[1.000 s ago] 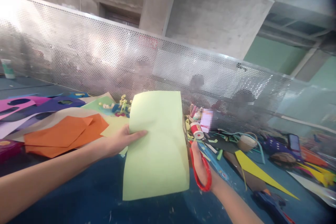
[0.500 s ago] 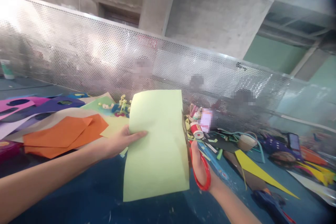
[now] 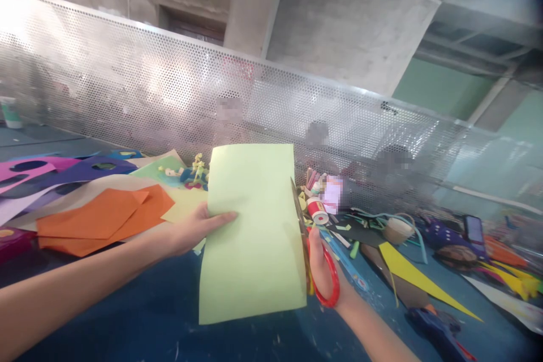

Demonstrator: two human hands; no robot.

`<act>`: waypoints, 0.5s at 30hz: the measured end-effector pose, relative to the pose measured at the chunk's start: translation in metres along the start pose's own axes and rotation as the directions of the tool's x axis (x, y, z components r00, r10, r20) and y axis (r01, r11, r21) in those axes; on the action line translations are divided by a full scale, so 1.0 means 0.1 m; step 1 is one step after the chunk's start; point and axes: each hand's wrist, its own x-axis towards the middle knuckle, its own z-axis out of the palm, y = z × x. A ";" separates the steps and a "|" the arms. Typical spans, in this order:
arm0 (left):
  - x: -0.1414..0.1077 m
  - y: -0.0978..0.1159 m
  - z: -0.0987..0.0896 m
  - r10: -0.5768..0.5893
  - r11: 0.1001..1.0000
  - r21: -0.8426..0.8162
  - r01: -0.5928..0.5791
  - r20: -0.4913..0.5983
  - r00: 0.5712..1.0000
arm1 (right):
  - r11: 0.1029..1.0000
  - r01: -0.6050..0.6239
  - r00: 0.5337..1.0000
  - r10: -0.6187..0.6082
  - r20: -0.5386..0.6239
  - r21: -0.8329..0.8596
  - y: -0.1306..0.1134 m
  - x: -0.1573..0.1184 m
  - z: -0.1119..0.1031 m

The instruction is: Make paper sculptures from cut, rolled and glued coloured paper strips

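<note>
A pale green sheet of paper point(image 3: 254, 237) is held up in front of me, slightly curved. My left hand point(image 3: 203, 226) pinches its left edge, thumb on the near face and the other fingers hidden behind. In my right hand point(image 3: 322, 266) is a pair of scissors with red handles point(image 3: 333, 288), its thumb through one loop. The dark blade lies along the sheet's right edge, its tip over the paper's near side; the other blade is hidden behind the sheet.
Orange paper point(image 3: 106, 215) and purple sheets with cut holes point(image 3: 102, 172) lie left. To the right are a red-and-white roll point(image 3: 317, 212), a blue ruler point(image 3: 345, 257), a yellow paper triangle point(image 3: 424, 283) and a dark blue glue gun point(image 3: 436, 325). A perforated metal screen point(image 3: 169, 85) stands behind.
The scissor blades have swung a little to the left, so one blade now shows more clearly over the paper's right edge. The left hand and the sheet have barely moved.
</note>
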 end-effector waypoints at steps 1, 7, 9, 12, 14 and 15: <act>0.00 0.01 0.00 -0.005 1.000 -0.006 0.005 -0.004 1.000 | 1.000 -0.001 1.000 0.001 -0.011 -0.006 0.01 0.00 0.00; -0.01 0.10 -0.01 -0.010 0.991 -0.135 0.003 -0.046 0.999 | 0.995 -0.083 0.996 0.081 -0.035 -0.055 0.05 -0.02 0.02; 0.00 0.12 -0.02 -0.014 0.991 -0.134 0.006 -0.064 0.998 | 0.996 -0.058 0.998 0.057 -0.017 -0.065 0.01 -0.03 0.01; 0.02 0.11 -0.05 0.008 0.998 -0.061 -0.012 -0.077 0.997 | 0.998 0.017 1.000 -0.017 0.002 -0.059 -0.09 -0.05 -0.01; 0.03 0.09 -0.05 0.027 1.000 -0.014 -0.028 -0.065 0.998 | 0.997 0.051 0.999 -0.050 0.010 -0.057 -0.14 -0.05 -0.02; 0.04 0.08 -0.05 0.029 1.000 0.000 -0.029 -0.053 0.998 | 0.996 0.064 0.998 -0.064 0.013 -0.058 -0.16 -0.05 -0.02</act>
